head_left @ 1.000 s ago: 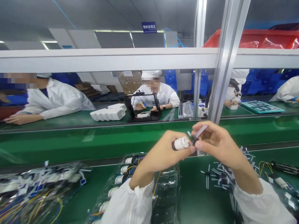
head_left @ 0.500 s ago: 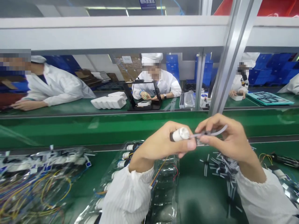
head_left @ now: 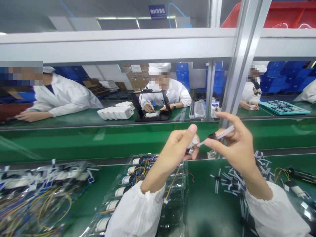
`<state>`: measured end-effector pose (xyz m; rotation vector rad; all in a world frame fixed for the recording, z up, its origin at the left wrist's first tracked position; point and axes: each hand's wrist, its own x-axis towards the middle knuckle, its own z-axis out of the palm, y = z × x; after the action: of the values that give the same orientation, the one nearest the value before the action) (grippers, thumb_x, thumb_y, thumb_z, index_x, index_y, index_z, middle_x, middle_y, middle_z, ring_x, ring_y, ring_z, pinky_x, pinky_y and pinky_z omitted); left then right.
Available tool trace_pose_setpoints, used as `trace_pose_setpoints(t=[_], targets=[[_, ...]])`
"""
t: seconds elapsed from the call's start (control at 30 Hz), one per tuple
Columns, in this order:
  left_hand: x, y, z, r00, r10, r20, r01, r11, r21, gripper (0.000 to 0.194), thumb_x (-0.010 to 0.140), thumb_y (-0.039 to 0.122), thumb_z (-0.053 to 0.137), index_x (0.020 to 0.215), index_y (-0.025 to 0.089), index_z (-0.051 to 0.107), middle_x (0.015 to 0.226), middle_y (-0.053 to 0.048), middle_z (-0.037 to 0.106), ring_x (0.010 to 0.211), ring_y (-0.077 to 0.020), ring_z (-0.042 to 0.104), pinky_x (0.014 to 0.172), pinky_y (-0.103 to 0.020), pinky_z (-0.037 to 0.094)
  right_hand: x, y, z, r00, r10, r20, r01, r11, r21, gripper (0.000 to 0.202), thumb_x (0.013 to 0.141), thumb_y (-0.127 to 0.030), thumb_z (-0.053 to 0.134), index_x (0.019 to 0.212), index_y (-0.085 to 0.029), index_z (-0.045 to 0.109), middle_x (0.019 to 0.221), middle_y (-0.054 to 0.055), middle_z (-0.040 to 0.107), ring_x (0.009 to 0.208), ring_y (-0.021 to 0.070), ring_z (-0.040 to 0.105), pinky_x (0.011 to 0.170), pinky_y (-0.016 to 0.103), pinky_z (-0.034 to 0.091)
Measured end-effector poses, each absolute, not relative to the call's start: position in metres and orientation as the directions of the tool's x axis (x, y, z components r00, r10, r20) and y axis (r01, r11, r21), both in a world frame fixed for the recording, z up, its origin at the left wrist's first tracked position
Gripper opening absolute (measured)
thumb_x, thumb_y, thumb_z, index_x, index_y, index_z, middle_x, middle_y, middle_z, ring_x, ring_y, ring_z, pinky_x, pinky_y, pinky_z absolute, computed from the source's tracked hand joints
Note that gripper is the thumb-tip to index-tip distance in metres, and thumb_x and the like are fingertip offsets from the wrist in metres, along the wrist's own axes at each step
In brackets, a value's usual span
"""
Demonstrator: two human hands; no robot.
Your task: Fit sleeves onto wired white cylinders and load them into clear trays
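My left hand [head_left: 174, 148] is closed around a small white cylindrical part [head_left: 194, 141], with its thumb raised and most of the part hidden by the fingers. Coloured wires with a small connector [head_left: 166, 200] hang below that hand. My right hand [head_left: 238, 149] holds a thin pale strip with a black middle [head_left: 225, 132]. The strip's near tip reaches the white part. My right index finger is lifted away from the thumb, and the grip of the other fingers is partly hidden. A pile of similar strips [head_left: 233, 177] lies below my right hand.
A clear plastic tray [head_left: 185, 187] holding several white cylinders lies beneath my left arm. More wired parts [head_left: 59, 181] are heaped at left. A black part with wires [head_left: 302, 174] sits at right. Beyond the green ledge [head_left: 74, 140] and metal post [head_left: 243, 62], co-workers sit at another bench.
My left hand has turned, so its thumb points up and the white cylinder is more covered. My right index finger has lifted, and the strip now slants up to the right. The view has tilted slightly upward.
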<state>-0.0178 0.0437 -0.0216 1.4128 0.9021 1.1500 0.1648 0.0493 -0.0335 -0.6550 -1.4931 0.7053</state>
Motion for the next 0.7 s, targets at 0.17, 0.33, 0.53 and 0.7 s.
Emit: trace_pose_setpoints(t=[0.17,0.33,0.53,0.7], targets=[[-0.0126,0.041,-0.0247,0.246,0.931,0.268,-0.029,-0.269,0.963,0.061,0.094,0.067,0.061,0.061,0.016,0.058,0.046,0.0,0.054,0.039,-0.0074,0.04,0.039,-0.02,0.025,0.1583,0.0471,-0.0379,-0.044,0.716,0.697,0.03,0.698,-0.715,0.039,0.071,-0.024,0.095,0.105,-0.025,0.076,0.076,-0.001,0.076,0.066,0.0194,0.071,0.065,0.033,0.06],[-0.013,0.041,-0.0264,0.19,0.915,0.357,0.01,-0.365,0.931,0.063,0.094,0.066,0.063,0.057,0.015,0.057,0.046,0.0,0.053,0.041,-0.0069,0.043,0.04,-0.02,0.029,0.1563,0.0472,-0.0346,-0.359,0.739,0.57,-0.078,0.585,-0.807,0.008,0.088,-0.023,0.079,0.086,-0.018,0.073,0.076,0.003,0.077,0.066,0.0155,0.072,0.06,0.025,0.057],[-0.0176,0.0406,-0.0257,0.113,0.888,0.446,0.008,-0.449,0.893,0.062,0.097,0.065,0.06,0.06,0.015,0.06,0.046,0.0,0.054,0.04,-0.0071,0.043,0.042,-0.022,0.032,0.1609,0.0503,-0.036,-0.34,0.752,0.565,-0.269,0.498,-0.824,0.007,0.093,-0.023,0.077,0.1,-0.021,0.078,0.086,0.002,0.08,0.075,0.0133,0.076,0.071,0.023,0.062],[-0.0152,0.0348,-0.0248,0.109,0.852,0.512,0.049,-0.519,0.854,0.066,0.102,0.06,0.052,0.055,0.016,0.056,0.044,0.0,0.053,0.04,-0.0066,0.041,0.046,-0.023,0.035,0.1548,0.0526,-0.0397,-0.267,0.764,0.588,-0.289,0.518,-0.805,0.011,0.082,-0.021,0.088,0.088,-0.023,0.079,0.083,-0.001,0.078,0.074,0.0113,0.073,0.068,0.019,0.058]])
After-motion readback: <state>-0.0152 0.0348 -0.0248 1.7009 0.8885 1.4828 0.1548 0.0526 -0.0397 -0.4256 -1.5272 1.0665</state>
